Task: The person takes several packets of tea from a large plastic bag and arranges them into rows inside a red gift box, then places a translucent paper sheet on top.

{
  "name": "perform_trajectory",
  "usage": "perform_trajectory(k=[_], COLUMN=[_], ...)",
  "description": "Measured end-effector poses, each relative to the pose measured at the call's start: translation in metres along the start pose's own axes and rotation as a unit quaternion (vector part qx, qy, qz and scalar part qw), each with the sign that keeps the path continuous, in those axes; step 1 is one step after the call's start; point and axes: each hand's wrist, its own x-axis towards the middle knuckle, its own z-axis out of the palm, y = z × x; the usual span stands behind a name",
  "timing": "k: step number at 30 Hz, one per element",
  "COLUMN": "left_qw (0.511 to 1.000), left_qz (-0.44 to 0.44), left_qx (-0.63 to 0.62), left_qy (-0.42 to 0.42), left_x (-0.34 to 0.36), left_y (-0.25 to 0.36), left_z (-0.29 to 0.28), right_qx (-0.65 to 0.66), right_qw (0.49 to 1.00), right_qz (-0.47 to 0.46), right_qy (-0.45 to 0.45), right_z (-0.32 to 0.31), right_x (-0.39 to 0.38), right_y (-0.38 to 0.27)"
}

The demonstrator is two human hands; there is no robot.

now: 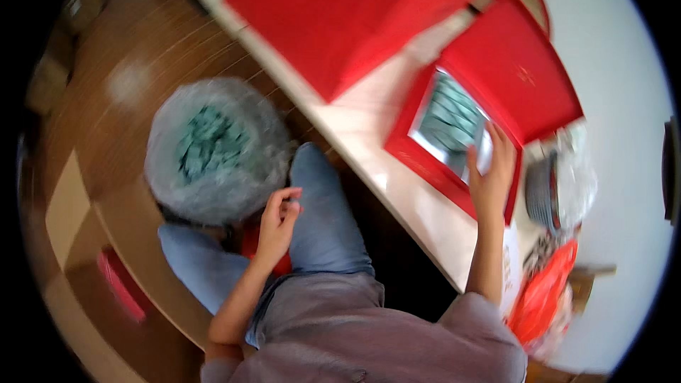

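My left hand hangs above my lap, its fingers loosely curled and apart, with nothing visible in it. My right hand reaches over the near right edge of an open red box on the table, thumb and fingers spread. Its fingertips are at the silvery lining inside the box, beside several pale green small packets lying in rows. To the left of my knees stands a container lined with a clear plastic bag, with a heap of darker green packets in it. The picture is somewhat blurred.
A red cloth or sheet covers the far part of the pale table. Right of the box are a stack of grey round containers in plastic and a red plastic bag. A cardboard piece and a pink-red object lie at left.
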Motion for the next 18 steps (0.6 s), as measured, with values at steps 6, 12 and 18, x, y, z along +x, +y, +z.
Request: perform_trajectory(k=[6,12,18], left_qw=[0.994,0.96,0.904], left_qz=[-0.04,-0.052,-0.082], left_qx=[-0.057,-0.103,-0.184], left_qy=[0.086,0.255,0.378], left_x=[0.037,0.06,0.133], left_y=[-0.005,-0.041,-0.088], left_z=[-0.07,-0.191,-0.281], right_qx=[0.327,0.421,0.296], right_qw=[0.945,0.855,0.853], right_qz=[-0.017,-0.031,-0.074], right_qy=[-0.013,-0.302,-0.423], right_z=[0.075,0.288,0.513], right_x=[-0.055,-0.066,-0.062], right_y=[-0.156,-0.281,-0.34])
